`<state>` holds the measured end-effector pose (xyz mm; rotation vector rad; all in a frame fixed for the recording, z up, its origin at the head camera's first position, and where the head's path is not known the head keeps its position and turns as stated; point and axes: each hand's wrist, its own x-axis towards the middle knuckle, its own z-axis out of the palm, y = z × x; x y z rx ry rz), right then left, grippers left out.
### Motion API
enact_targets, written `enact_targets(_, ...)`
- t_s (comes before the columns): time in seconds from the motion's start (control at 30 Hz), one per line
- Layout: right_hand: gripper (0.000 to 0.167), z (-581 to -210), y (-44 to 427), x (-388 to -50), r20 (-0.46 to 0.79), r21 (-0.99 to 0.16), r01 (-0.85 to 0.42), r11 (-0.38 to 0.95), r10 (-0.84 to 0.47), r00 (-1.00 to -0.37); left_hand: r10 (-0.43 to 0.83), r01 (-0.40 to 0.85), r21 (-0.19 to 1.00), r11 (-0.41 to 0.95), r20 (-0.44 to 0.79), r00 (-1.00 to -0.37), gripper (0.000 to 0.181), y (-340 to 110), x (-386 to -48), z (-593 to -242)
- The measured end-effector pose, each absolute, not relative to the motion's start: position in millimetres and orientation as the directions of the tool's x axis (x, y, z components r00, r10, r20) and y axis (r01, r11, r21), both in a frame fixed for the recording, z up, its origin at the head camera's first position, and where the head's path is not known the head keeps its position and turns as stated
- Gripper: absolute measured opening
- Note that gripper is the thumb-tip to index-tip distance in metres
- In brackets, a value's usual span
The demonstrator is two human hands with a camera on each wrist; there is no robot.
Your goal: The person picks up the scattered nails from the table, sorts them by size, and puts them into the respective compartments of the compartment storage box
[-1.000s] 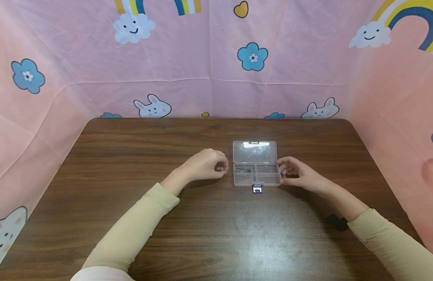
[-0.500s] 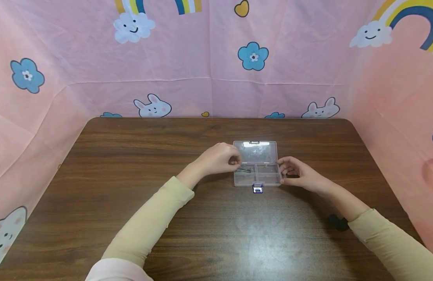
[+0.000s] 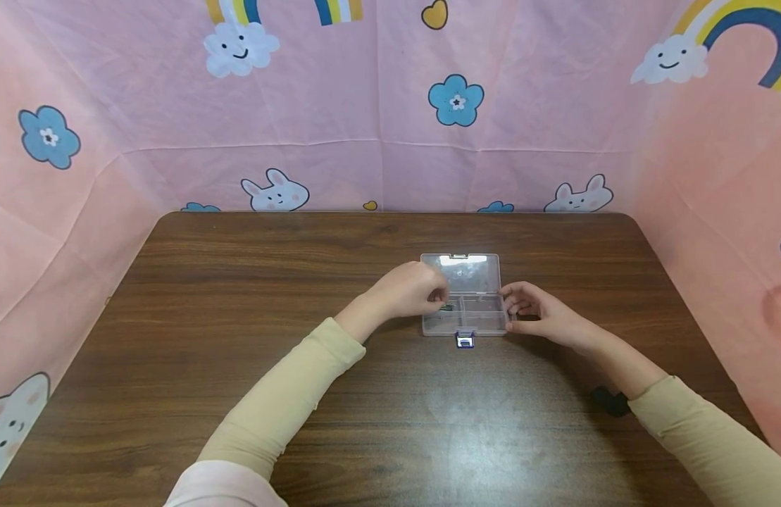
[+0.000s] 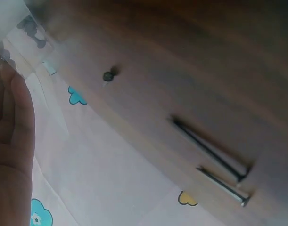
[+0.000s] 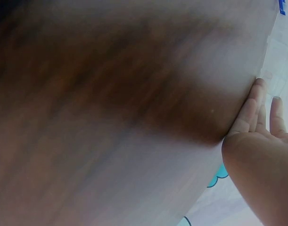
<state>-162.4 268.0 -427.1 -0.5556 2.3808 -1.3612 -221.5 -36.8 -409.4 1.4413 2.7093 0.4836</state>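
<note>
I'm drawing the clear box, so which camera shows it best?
The head view: the clear box shows from open lid to latch, though the left hand hides part. The left wrist view catches only a blurry bit, the right wrist view only a slice.

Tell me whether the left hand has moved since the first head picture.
Yes. In the head view, the left hand has moved rightward, from beside the clear box to over its left part; the box stays put.
</note>
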Motion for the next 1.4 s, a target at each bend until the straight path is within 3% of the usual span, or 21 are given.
enact_targets(0.3,0.055,-428,269,-164,-0.091,-0.869,-0.176,0.463,-0.498,-0.862,0.817,0.811,0.252,0.528,0.11,-0.566,0.01,-35,-219,-411)
enact_targets(0.67,0.054,-428,268,-164,-0.093,-0.869,-0.177,0.463,-0.503,-0.859,0.82,0.818,0.292,0.495,0.154,-0.551,0.007,-50,-223,-408)
enact_targets(1.03,0.053,-429,269,-164,-0.086,-0.873,-0.178,0.455,-0.502,-0.86,0.738,0.731,0.39,0.56,0.167,-0.654,0.005,-85,-229,-403)
enact_targets(1.4,0.054,-426,268,-163,-0.105,-0.878,-0.155,0.453,-0.497,-0.861,0.707,0.683,0.421,0.597,0.128,-0.696,0.005,-114,-237,-407)
